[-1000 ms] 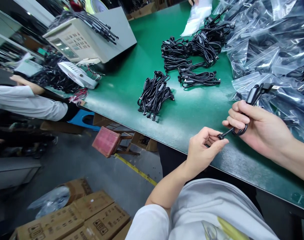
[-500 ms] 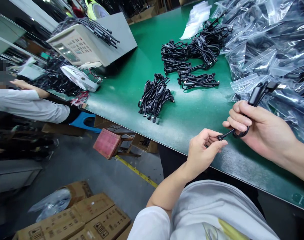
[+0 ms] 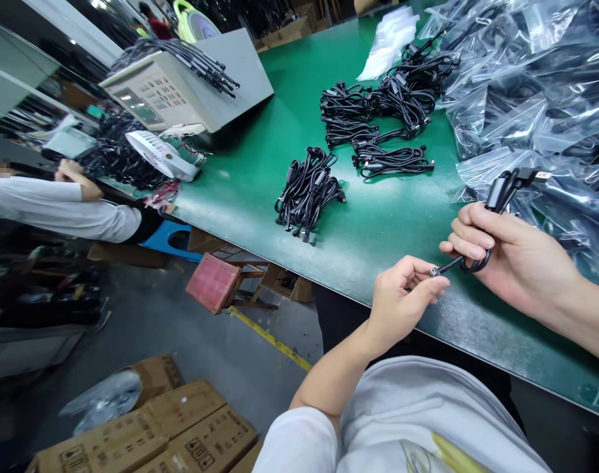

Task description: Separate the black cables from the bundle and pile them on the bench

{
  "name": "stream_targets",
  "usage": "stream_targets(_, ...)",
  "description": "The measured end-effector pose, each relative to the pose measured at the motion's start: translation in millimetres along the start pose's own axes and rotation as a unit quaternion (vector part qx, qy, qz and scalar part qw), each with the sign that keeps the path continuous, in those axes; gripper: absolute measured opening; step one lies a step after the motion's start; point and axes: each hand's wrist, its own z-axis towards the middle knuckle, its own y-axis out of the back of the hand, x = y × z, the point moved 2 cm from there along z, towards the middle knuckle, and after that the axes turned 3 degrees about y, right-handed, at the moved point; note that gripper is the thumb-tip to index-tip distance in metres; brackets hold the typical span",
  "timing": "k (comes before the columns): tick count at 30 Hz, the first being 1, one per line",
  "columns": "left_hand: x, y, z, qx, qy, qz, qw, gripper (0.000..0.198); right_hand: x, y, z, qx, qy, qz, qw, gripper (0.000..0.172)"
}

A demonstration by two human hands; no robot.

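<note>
A bundled black cable [image 3: 500, 190] is gripped in my right hand [image 3: 519, 253], its folded loops and one plug sticking up past the thumb. From the lower loop a short length runs to my left hand [image 3: 405, 292], which pinches the small connector [image 3: 434, 271] between thumb and fingers. Both hands are above the front edge of the green table [image 3: 368, 230]. Left of them lies a pile of bundled black cables [image 3: 307, 194]. Farther back sits a larger pile of similar cables [image 3: 400, 98].
Clear plastic bags of cables [image 3: 526, 85] heap along the right, beside white bags [image 3: 391, 39]. A grey instrument [image 3: 191, 85] and a white fan [image 3: 159, 154] stand at the left. A co-worker [image 3: 67, 203] sits beyond. Cardboard boxes [image 3: 181, 427] and a red stool [image 3: 213, 282] are below.
The small connector in my left fingers has turned, its metal end now showing. The plug end in my right hand has tilted slightly lower. The co-worker's hand has drawn back.
</note>
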Motion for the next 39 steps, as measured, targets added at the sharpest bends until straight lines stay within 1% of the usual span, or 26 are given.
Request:
stream_targets(8, 3, 1.8, -1, 0.004, -0.004, 0.008, 1.000, 0.031, -1, 1, 1, 0.001, -0.011, -0.001, 1.000, 0.038)
stream_targets(18, 2, 1.4, -1, -0.002, -0.008, 0.020, 1.000, 0.033, -7, 6, 4, 0.007, -0.021, -0.003, 1.000, 0.041)
stream_targets(25, 1, 1.0, -1, -0.007, -0.005, 0.033, 0.999, 0.034, -10, 9, 9, 0.005, -0.036, 0.008, 0.999, 0.040)
stream_targets(32, -2, 0.0, -1, 0.005, -0.039, 0.058, 0.998, 0.030, -4, 5, 6, 0.025, -0.022, 0.013, 0.999, 0.039)
stream_targets(39, -3, 0.4, 0, 0.007, -0.035, 0.073, 0.997, 0.032, -5, 6, 7, 0.019, -0.023, 0.016, 0.999, 0.041)
